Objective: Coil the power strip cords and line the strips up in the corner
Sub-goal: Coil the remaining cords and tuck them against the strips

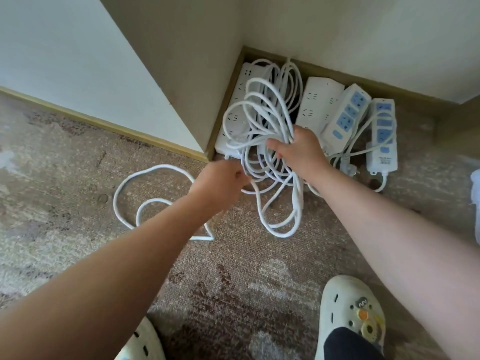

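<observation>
Head view: right hand (298,149) grips the coil (267,113); left hand (220,180), nearer the loose cord (135,183) trailing leftward on the floor, pinches it beside the coil.

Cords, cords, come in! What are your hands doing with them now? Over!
Right hand gripping bundle of white cord loops. Left hand pinching loose cord trailing over carpet. Four power strips against corner wall. Nothing blocking.

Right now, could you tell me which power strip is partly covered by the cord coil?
The leftmost white strip, against the wall; the coil in the right hand overlaps it.
</observation>
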